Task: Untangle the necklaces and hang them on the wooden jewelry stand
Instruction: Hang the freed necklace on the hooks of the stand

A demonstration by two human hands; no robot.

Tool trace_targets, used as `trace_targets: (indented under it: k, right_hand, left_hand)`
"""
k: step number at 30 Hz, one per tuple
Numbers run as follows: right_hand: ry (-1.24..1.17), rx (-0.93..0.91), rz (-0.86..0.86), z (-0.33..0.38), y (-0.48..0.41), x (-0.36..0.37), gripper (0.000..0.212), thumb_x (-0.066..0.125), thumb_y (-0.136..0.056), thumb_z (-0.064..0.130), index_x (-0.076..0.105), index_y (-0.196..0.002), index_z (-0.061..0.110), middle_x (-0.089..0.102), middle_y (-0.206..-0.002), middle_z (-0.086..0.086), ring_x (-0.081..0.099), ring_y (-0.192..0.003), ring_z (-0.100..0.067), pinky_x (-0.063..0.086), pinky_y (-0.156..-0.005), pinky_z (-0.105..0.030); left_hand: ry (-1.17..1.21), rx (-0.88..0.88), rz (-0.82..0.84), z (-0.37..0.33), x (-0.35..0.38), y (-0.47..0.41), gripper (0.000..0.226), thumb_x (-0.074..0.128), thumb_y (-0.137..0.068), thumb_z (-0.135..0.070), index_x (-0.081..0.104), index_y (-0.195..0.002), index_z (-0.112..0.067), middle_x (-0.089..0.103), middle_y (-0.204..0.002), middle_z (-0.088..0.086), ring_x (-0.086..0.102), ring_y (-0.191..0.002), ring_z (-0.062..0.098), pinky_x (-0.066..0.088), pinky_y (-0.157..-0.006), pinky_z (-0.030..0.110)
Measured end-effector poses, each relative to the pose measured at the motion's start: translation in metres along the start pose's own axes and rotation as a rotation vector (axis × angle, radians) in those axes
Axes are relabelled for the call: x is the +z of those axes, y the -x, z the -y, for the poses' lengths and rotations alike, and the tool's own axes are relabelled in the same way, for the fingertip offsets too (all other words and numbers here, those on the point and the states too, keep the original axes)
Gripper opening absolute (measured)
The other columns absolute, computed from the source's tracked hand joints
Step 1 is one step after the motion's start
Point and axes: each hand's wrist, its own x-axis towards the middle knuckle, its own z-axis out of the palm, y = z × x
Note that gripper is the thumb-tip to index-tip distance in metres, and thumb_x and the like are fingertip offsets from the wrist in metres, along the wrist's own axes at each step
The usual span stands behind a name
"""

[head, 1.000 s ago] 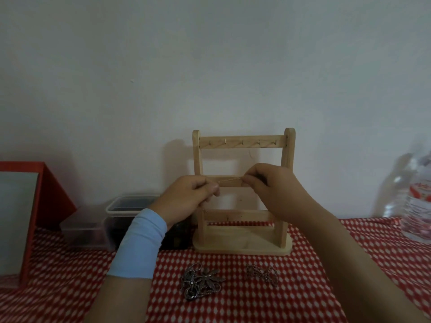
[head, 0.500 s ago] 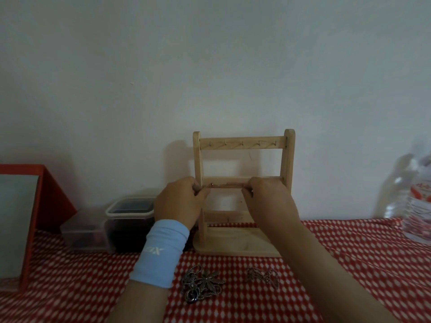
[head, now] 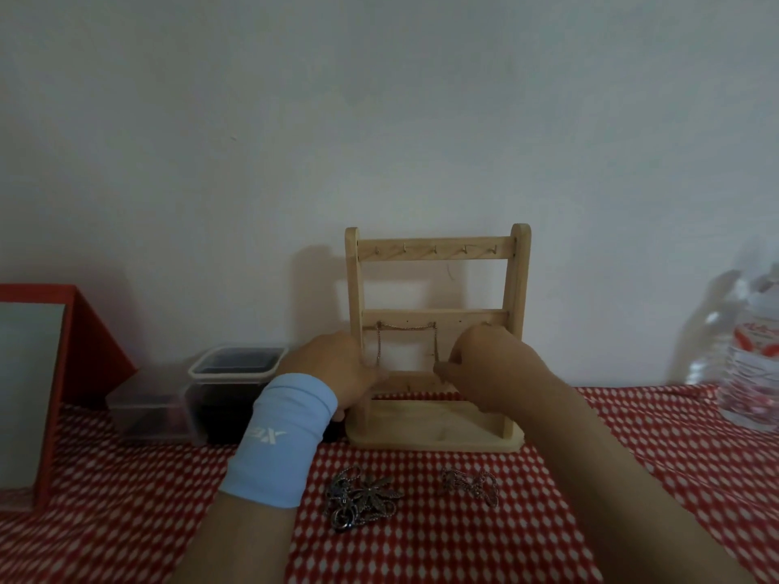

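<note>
The wooden jewelry stand (head: 520, 288) stands against the wall on the red checked cloth. A thin chain necklace (head: 406, 327) drapes across two hooks of its middle bar, both ends hanging down. My left hand (head: 333, 368), with a light blue wristband, pinches the left hanging end. My right hand (head: 484, 360) pinches the right end near the lower bar. A tangled necklace with a flower pendant (head: 362, 497) lies on the cloth in front of the stand. Another small tangled chain (head: 470, 484) lies to its right.
Clear plastic containers (head: 198, 394) sit left of the stand. A red box with a mirror-like panel (head: 50, 373) stands at the far left. A plastic water bottle (head: 746, 356) is at the right edge. The white wall is close behind.
Both hands moved down from the middle bar. The chain that was held taut between them now hangs over the middle bar's hooks with its ends drawn downward.
</note>
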Motion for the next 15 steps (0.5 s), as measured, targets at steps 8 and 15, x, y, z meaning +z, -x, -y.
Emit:
trace_targets:
  k: [8, 15]
  right_hand:
    - [0.088, -0.019, 0.551, -0.001, 0.01, 0.017, 0.023, 0.077, -0.088, 0.031, 0.07, -0.1, 0.011, 0.075, -0.087, 0.001, 0.064, -0.055, -0.005, 0.056, -0.058, -0.021]
    - [0.256, -0.062, 0.643, 0.001, 0.009, 0.042, 0.033, 0.079, -0.084, 0.033, 0.071, -0.109, 0.012, 0.069, -0.094, 0.003, 0.063, -0.093, -0.014, 0.051, -0.094, -0.031]
  left_hand:
    - [0.116, 0.229, 0.21, -0.026, 0.031, 0.001, 0.016, 0.06, -0.092, -0.024, 0.074, -0.097, -0.018, 0.073, -0.093, -0.007, 0.071, -0.078, 0.018, 0.054, -0.069, 0.025]
    - [-0.073, 0.281, 0.341, -0.028, 0.066, -0.01, 0.028, 0.059, -0.092, -0.026, 0.071, -0.117, -0.022, 0.068, -0.119, -0.001, 0.065, -0.101, 0.02, 0.054, -0.088, 0.031]
